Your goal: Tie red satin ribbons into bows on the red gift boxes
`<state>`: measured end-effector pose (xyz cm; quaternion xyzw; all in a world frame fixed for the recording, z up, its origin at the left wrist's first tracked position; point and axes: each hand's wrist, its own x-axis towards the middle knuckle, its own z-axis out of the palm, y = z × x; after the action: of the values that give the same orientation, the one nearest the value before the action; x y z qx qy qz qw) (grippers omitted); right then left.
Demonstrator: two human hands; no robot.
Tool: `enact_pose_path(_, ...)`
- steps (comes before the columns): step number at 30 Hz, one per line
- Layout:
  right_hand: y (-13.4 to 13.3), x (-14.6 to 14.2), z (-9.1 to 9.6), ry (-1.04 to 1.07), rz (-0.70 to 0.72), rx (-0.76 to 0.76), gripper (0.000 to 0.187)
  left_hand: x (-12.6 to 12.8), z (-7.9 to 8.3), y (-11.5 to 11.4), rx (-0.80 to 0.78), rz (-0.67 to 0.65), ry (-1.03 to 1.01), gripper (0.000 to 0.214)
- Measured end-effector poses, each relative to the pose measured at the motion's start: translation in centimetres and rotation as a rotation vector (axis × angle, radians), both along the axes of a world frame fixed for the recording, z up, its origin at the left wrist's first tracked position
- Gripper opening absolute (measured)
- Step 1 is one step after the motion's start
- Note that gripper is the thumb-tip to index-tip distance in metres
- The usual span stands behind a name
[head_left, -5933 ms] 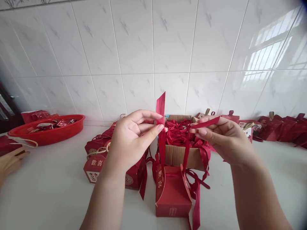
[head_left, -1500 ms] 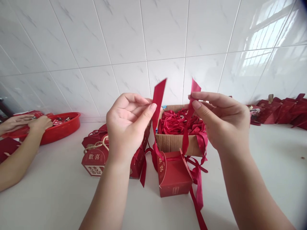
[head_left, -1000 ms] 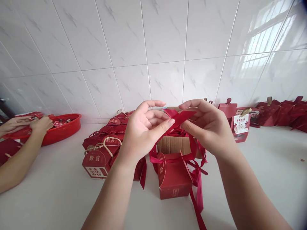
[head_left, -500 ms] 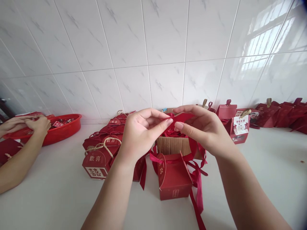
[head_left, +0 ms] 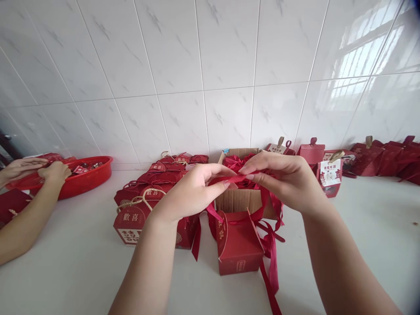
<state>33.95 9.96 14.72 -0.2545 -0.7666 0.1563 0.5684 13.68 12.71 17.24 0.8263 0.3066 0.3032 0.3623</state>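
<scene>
Just above a small red box [head_left: 241, 249], I am holding a red ribbon [head_left: 236, 178] between my two hands, its lengths slanting down on both sides toward the box's curved flaps. My left hand [head_left: 193, 188] is pinching it between thumb and forefinger, the other fingers tucked underneath, where I am not seeing them well. My right hand [head_left: 284, 177] is gripping it close by, thumb against fingertips, the hand arched over with little gap in the pinch. The fingertips of both hands are almost meeting. The small box is sitting upright on the white worktop [head_left: 348, 236], with loose ribbon tails [head_left: 273, 269] trailing past its right side. Right behind it, a cardboard carton [head_left: 238, 200] is holding a tangled heap of red ribbon [head_left: 235, 162], some of it spilling over the carton's right edge. To my left, a cluster of red boxes [head_left: 129, 218] is standing packed together, the nearest carrying a pale rope handle [head_left: 141, 199]. Farther left, a co-worker's hands [head_left: 54, 173] are working at the rim of a red basin [head_left: 88, 181]. Toward the right, a box with a white label [head_left: 330, 173] and several dark red bags [head_left: 387, 157] are standing near the tiled wall [head_left: 229, 65].
</scene>
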Motion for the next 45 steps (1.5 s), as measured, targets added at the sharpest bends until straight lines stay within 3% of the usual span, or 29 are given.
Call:
enact_pose_path(7, -0.4, 1.0, -0.1, -0.388, -0.263, 0.106, 0.03, -0.4, 0.2, -0.1, 0.02, 0.133, 0.161, 0.019)
enact_pose_path(13, -0.1, 0.2, -0.3, -0.52, -0.382, 0.168, 0.03, -0.3, -0.2, 0.1, -0.004, 0.165, 0.229, 0.021)
enact_pose_path(23, 0.0, 0.1, -0.3, -0.575, -0.442, 0.164, 0.029, -0.3, -0.5, 0.4, 0.039, 0.141, 0.209, 0.019)
enact_pose_path(33, 0.1, 0.3, -0.4, -0.449, -0.32, 0.092, 0.024, 0.4, -0.9, 0.5, 0.18, 0.125, 0.13, 0.006)
enact_pose_path(39, 0.6, 0.5, -0.5, -0.441, -0.302, 0.094, 0.024, 0.8, -0.6, 0.0, 0.235, 0.164, 0.13, 0.012)
enact_pose_path(45, 0.5, 0.5, -0.5, -0.439, -0.34, 0.065, 0.027, 0.2, -0.3, -0.6, 0.267, 0.203, 0.29, 0.028)
